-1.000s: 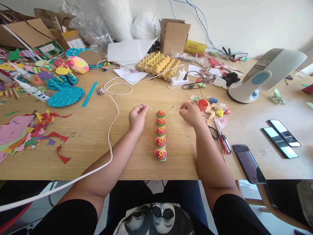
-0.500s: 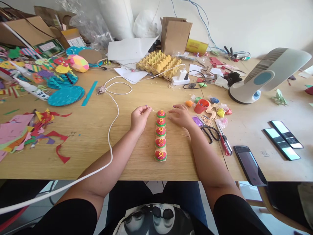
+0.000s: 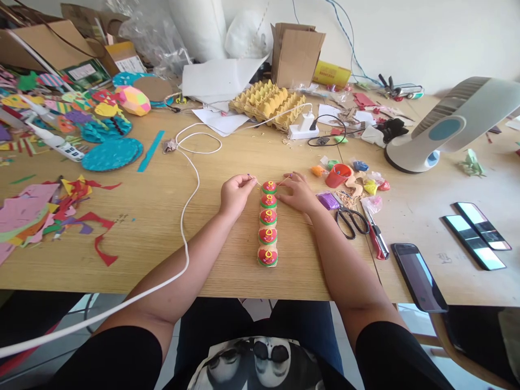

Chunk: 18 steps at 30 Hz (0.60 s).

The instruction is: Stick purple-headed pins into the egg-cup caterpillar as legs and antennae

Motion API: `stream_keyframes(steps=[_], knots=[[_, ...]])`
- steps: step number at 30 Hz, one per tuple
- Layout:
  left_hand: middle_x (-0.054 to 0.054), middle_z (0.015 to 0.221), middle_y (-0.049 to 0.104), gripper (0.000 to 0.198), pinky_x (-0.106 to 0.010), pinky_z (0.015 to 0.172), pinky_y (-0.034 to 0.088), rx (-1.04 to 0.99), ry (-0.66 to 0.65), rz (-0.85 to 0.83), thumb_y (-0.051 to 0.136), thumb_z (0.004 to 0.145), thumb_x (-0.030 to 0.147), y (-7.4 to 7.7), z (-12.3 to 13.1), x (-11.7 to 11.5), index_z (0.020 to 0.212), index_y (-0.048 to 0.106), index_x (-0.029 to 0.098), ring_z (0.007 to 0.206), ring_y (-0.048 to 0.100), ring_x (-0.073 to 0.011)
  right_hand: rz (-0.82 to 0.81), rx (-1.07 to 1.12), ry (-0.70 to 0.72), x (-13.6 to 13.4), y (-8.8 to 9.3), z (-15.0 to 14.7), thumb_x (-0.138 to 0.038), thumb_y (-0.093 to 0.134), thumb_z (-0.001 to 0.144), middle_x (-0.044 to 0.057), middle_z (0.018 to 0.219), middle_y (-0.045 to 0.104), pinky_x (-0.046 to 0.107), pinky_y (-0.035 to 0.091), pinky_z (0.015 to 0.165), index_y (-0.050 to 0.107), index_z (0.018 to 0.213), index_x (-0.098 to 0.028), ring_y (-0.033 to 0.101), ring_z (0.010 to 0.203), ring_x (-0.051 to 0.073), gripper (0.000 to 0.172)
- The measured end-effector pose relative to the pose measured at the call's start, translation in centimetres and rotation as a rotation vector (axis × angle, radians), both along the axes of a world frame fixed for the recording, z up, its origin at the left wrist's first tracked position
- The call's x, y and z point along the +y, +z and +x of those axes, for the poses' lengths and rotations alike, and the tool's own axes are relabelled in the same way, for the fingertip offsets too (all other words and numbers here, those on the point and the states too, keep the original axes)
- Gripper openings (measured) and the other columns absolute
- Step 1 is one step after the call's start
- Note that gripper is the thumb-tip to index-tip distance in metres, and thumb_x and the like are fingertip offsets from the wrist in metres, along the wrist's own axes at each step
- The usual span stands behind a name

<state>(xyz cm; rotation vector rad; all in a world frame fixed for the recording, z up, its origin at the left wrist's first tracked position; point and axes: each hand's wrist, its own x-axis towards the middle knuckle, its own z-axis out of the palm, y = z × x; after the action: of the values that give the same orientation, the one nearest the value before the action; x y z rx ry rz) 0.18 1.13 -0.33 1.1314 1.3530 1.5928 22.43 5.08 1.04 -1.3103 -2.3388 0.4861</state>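
Note:
In front of me on the table stands a row of several egg-carton cups (image 3: 268, 217), lined up away from me. Each is capped with a red dome bearing a yellow ring, with a green band round it. Beside the far end, on the left, my left hand (image 3: 236, 192) pinches a thin wooden stick like a toothpick (image 3: 254, 179). Across from it, my right hand (image 3: 298, 192) is close to the far cups, its fingers closed on another thin wooden stick (image 3: 284, 180). Both sticks point towards the farthest cup; whether they touch it I cannot tell.
Right of my right arm lie black scissors (image 3: 351, 222), a red utility knife (image 3: 378, 238), a red cup (image 3: 338, 175) and clay packets (image 3: 327, 200). A phone (image 3: 419, 276) and fan (image 3: 430, 127) stand farther right. A white cable (image 3: 184, 216) crosses my left forearm; paper scraps (image 3: 32, 211) lie left.
My right hand has moved slightly in towards the far cup, and a thin stick now shows at its fingertips. The left hand's stick is nearer the cup. The view has shifted slightly.

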Motion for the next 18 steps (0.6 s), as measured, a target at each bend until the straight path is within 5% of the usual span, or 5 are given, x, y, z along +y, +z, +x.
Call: stream_keyframes(steps=[18], knots=[[-0.007,0.092,0.077,0.025,-0.032,0.089,0.055,0.011,0.012,0.009,0.079,0.074,0.039,-0.14,0.24,0.2,0.085,0.075,0.017,0.088,0.072,-0.0199,-0.032,0.009,0.067,0.47,-0.3,-0.27,-0.051,0.067,0.085,0.012,0.141,0.054,0.056,0.026,0.12,0.071,0.128,-0.025,0.034,0.143,0.038,0.051]])
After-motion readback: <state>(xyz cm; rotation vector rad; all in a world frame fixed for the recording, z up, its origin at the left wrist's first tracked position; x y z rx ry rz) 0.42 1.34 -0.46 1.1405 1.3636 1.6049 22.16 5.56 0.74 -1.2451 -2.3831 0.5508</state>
